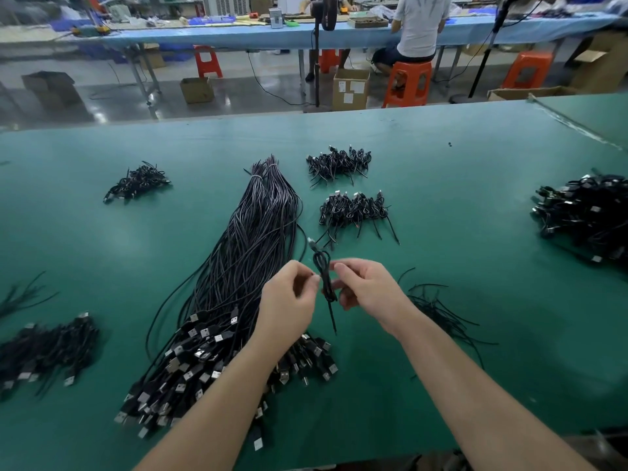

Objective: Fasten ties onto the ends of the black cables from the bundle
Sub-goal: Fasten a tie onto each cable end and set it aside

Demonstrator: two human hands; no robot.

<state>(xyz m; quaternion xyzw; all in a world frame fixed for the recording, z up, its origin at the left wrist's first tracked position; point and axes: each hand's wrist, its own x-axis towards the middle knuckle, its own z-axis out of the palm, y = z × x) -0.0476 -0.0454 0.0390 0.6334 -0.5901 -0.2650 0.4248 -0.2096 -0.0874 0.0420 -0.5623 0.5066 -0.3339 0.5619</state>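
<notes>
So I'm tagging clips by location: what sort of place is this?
Most likely a factory assembly floor for cables. A big bundle of black USB cables lies on a green worktable, tied batches sit sorted nearby, and another worker sits at a long bench behind.

From my hands [326, 294], big cable bundle [251, 239] sits at 10 o'clock, 2 tied piles [351, 188] at 12, loose ties [438, 307] at 3.

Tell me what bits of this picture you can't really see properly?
- Head view: the tie on the coiled cable is too small and sits behind the fingertips of the left hand and right hand.
- The plug pile is cut by the left edge.
- The cable heap is cut by the right edge.
- The big bundle has plugs hidden under the left forearm.
</notes>
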